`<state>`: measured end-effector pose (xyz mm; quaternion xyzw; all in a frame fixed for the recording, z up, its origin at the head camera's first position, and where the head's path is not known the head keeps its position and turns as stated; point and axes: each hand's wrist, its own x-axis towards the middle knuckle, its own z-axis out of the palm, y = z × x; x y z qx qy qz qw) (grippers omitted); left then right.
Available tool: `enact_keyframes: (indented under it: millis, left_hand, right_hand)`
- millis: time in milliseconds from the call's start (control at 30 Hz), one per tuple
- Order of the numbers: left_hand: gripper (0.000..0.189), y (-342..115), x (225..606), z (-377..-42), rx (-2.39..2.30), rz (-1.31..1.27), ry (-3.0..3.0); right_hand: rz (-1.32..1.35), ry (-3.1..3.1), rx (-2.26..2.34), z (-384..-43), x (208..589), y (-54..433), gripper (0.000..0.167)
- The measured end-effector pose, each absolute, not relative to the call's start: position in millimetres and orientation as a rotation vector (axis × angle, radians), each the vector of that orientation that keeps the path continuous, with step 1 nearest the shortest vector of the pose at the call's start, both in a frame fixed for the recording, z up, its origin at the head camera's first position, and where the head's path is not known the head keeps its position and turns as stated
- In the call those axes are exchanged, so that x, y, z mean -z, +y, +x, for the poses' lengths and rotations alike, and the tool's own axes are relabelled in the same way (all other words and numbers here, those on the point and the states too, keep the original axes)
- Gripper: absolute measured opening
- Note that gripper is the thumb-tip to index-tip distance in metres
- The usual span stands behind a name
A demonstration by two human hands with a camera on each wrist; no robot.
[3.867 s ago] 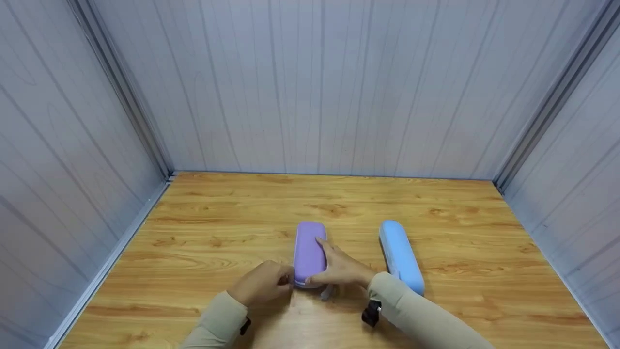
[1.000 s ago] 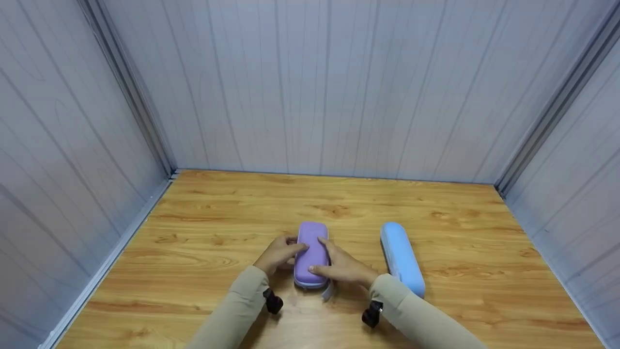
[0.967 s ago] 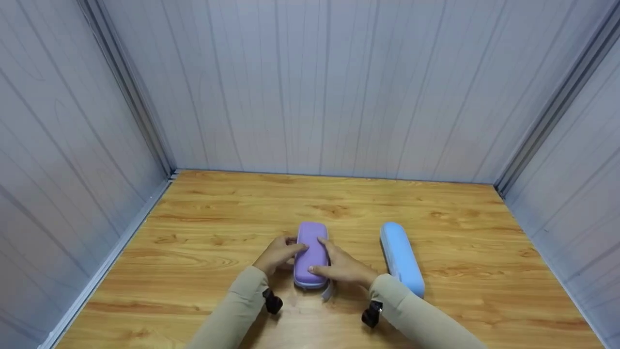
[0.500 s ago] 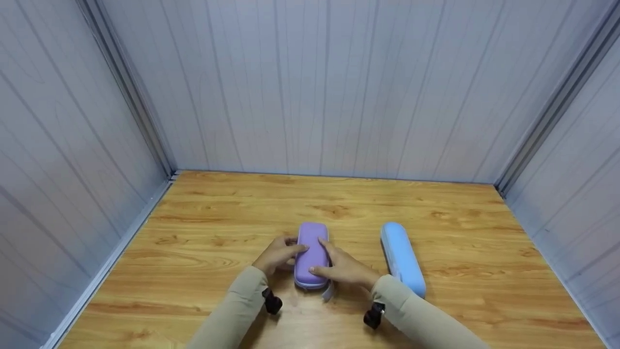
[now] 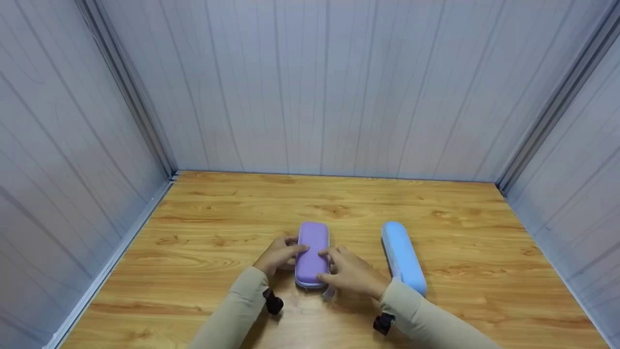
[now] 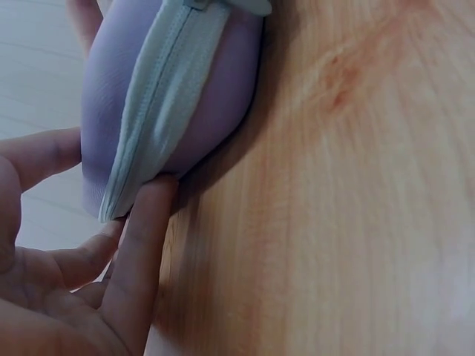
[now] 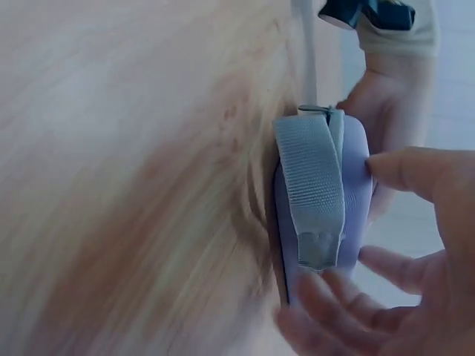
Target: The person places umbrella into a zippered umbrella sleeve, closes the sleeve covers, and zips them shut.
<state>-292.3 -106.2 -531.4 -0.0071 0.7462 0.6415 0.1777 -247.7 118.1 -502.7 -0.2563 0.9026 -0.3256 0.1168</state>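
A purple zippered hard case lies on the wooden table, long side pointing away from me. My left hand holds its left side, thumb on the lid. In the left wrist view, fingers press under the pale zipper, which looks closed. My right hand is at the case's right edge, thumb and a fingertip touching the lid. In the right wrist view, its other fingers are bent and blurred near the end of the grey strap; whether they touch it I cannot tell. A light blue case lies to the right.
The wooden table is bounded by a pale panel wall behind and walls at left and right. Black wrist cameras sit on both sleeves. The blue case lies close beside my right forearm.
The left hand came from the near left corner up to the case's left side and then stayed. Lately the right hand has drawn back rightward to the case's edge. The case stays put.
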Motion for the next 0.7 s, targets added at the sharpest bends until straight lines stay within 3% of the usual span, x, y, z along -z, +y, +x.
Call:
enact_keyframes:
  millis: [233,700]
  left_hand:
    - [0.064,-106.7,531.3,-291.0,-1.801,-0.022,2.134]
    - [0.067,-106.8,531.4,-291.4,-1.809,-0.061,2.117]
  right_hand:
    - [-1.193,2.896,0.748,-232.6,510.5,116.0,0.024]
    - [-1.985,3.138,-0.064,-231.7,526.6,107.6,0.014]
